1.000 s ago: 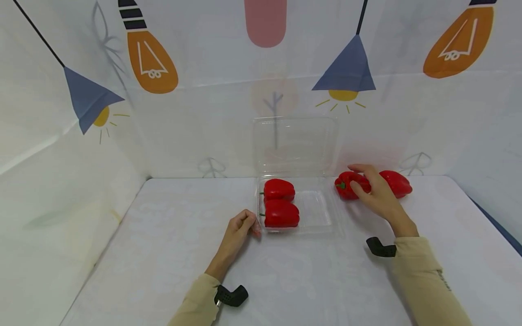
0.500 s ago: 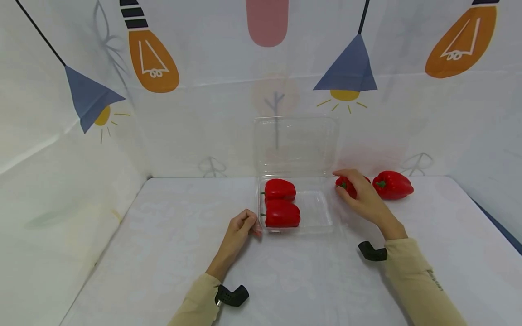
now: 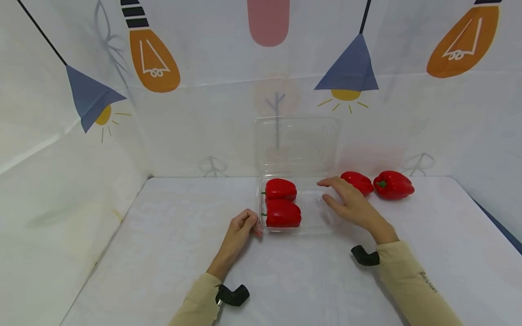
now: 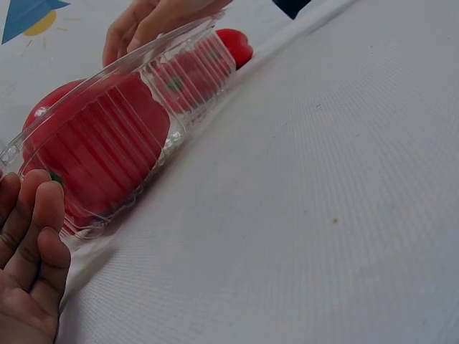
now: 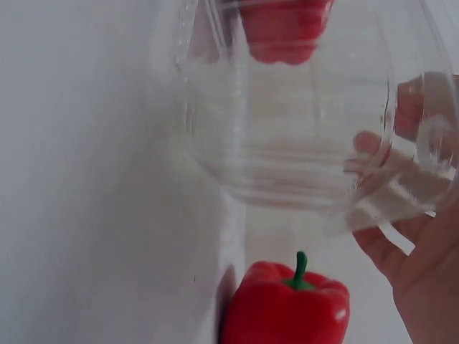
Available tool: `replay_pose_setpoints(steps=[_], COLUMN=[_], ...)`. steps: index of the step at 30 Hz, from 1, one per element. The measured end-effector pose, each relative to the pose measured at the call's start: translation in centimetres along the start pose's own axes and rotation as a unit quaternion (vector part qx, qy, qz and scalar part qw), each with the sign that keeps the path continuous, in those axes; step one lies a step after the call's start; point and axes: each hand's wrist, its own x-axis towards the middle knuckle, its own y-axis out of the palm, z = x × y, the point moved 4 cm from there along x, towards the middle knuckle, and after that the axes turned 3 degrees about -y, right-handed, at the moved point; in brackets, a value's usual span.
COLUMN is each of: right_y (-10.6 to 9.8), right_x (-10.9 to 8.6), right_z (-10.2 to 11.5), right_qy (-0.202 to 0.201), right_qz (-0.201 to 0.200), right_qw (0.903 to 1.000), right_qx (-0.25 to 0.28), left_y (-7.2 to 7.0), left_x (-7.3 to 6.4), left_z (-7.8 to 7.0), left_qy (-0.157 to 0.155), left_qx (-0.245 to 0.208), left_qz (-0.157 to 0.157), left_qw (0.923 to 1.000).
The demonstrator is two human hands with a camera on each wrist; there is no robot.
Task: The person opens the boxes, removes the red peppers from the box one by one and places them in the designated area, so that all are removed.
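Note:
A clear plastic clamshell box point(image 3: 315, 213) lies open, its lid point(image 3: 297, 145) raised against the back wall. On its left side two red bell peppers point(image 3: 283, 213) lie one behind the other, stems to the left. My left hand point(image 3: 241, 226) pinches the front left corner; in the left wrist view its fingertips point(image 4: 49, 204) are right at the rim. My right hand point(image 3: 352, 203) reaches over the box's right side with thumb and fingers apart and nothing between them. It partly covers a third bell pepper point(image 3: 358, 181) outside the box.
Another red bell pepper point(image 3: 393, 184) lies at the far right, by the wall. A white cloth covers the table point(image 3: 285, 280). The printed white curtain point(image 3: 204, 127) closes off the back and sides. Dark wrist mounts point(image 3: 232, 295) stick out from both sleeves.
My right hand has moved left and slightly toward me, from over the nearer loose pepper to the box's right side, carrying nothing. The left hand stays at the corner.

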Motion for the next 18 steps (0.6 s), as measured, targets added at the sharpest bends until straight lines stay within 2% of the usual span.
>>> replay_pose_setpoints(steps=[2,7,12,18], right_y=[0.3,1.0,1.7,2.6], right_x=[0.1,0.3,0.3,0.5], right_z=[0.5,1.6,2.3,3.1], right_qy=[-0.013,-0.030,-0.016,-0.023], right_qz=[0.011,0.032,0.057,0.068], right_qw=[0.9999,0.9990,0.9982,0.9973], right_qx=[0.001,0.000,0.007,0.016], left_y=[-0.1,0.0,0.1,0.0], left_x=[0.3,0.3,0.3,0.4], left_z=[0.7,0.9,0.9,1.0], left_qy=[0.001,0.018,0.028,0.015], left_qx=[-0.001,0.006,0.006,0.003], left_qz=[-0.001,-0.011,-0.012,-0.011], left_qw=[1.0000,0.9998,0.9995,0.9998])
